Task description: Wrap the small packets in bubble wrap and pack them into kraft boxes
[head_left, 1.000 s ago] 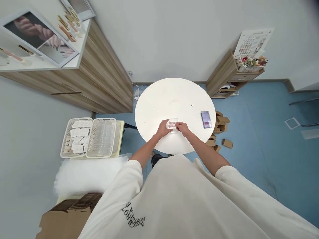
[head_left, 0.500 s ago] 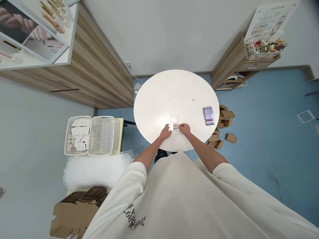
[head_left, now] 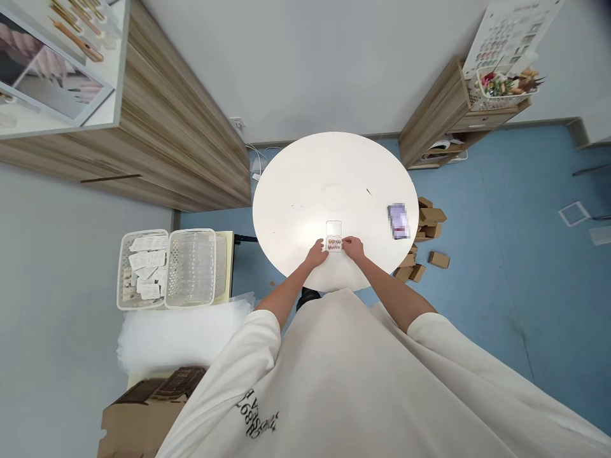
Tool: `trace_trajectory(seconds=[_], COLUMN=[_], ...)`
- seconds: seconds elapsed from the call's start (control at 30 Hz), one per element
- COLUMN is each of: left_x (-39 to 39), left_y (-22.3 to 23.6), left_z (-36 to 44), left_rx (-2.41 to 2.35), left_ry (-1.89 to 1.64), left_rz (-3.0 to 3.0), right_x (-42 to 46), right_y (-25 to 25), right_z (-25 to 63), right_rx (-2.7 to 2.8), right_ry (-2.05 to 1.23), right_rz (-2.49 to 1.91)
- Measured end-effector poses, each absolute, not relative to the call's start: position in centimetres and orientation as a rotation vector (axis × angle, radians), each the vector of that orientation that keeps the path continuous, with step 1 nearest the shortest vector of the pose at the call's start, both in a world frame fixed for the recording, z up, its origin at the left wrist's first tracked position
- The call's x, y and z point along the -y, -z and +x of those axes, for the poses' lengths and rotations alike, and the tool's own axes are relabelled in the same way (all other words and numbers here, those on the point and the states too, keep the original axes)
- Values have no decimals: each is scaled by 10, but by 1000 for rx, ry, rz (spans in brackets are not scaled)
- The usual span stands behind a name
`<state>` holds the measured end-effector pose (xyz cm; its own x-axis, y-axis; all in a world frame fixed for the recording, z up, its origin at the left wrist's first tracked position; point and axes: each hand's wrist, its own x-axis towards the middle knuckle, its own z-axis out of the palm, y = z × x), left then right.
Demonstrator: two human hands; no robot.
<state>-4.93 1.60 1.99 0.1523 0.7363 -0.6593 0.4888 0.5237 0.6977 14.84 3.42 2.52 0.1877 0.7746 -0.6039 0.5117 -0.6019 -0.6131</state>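
A small clear plastic case lies on the white table near its front edge, its lid folded back away from me. Two rows of pinkish-red press-on nails fill its base. My left hand grips the left edge of the case, thumb near and fingers farther up. At the right edge, my right hand is closed in a pinch against the case. Its fingertips are too small to make out exactly.
The round white table carries a purple box at right. Cardboard boxes lie on the floor beyond it. Left of me stand white plastic baskets, white film bags and flattened cardboard. A wooden cabinet rises at the back left.
The press-on nails have shifted left inside the case and now span its base; before, a white strip showed at their left. My hands stay nearly in place. The view has tilted slightly.
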Motion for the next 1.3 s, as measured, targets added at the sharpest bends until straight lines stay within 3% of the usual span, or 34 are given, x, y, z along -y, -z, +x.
trace_trajectory(seconds=[0.4, 0.77, 1.3], left_x=[-82, -86, -97], left_y=[-21, -16, -58], left_z=[-40, -39, -44], left_rx=[-1561, -1485, -1498], left_ry=[-453, -505, -486], left_rz=[878, 797, 877], right_x=[-72, -72, -82], right_y=[-26, -12, -51], right_z=[153, 148, 137], right_rx=[1019, 935, 872], right_ry=[-1446, -1545, -1563], right_rz=[-2039, -1901, -1773])
